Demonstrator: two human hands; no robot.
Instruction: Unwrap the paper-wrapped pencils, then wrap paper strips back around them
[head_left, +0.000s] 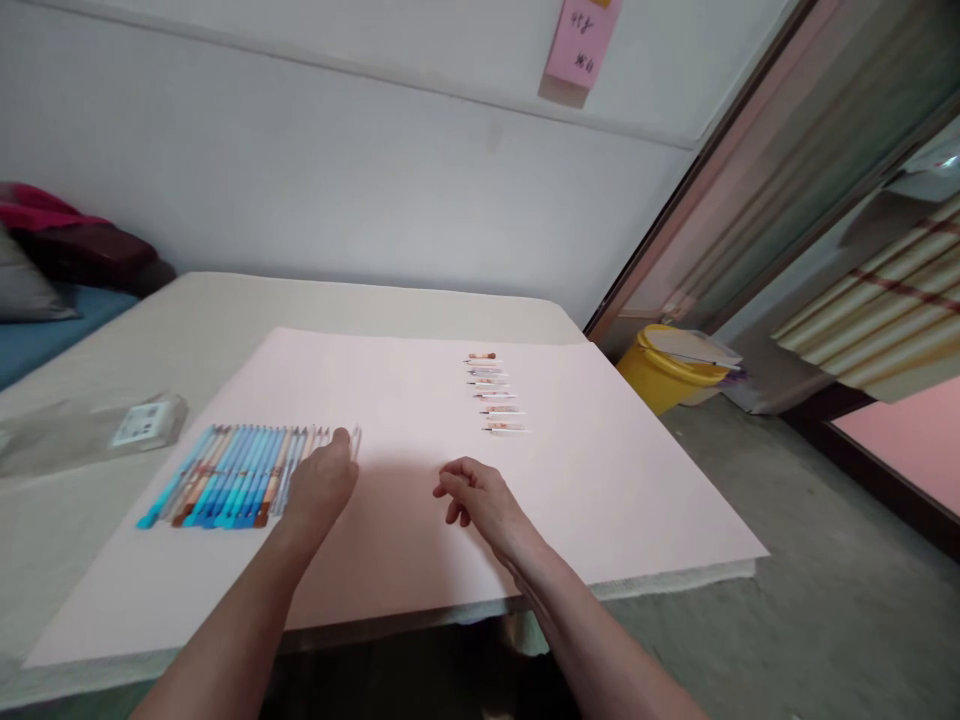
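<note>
Looks forward and down from the wearer's head, near and above the left hand (pixel 324 482) and right hand (pixel 484 500), facing across the table (pixel 375 306) to the wall (pixel 337 180).

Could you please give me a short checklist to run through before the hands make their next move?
1. Pens side by side: ok, in a row on the pink sheet.
2. Slim pieces apart from the pens: ok, in a separate column farther right.
3. Right hand free: ok, nothing visible in it.
4. Left hand gripping securely: cannot tell; its fingers are by a blurred pale pen.
5. Pink sheet lying flat: ok.
</note>
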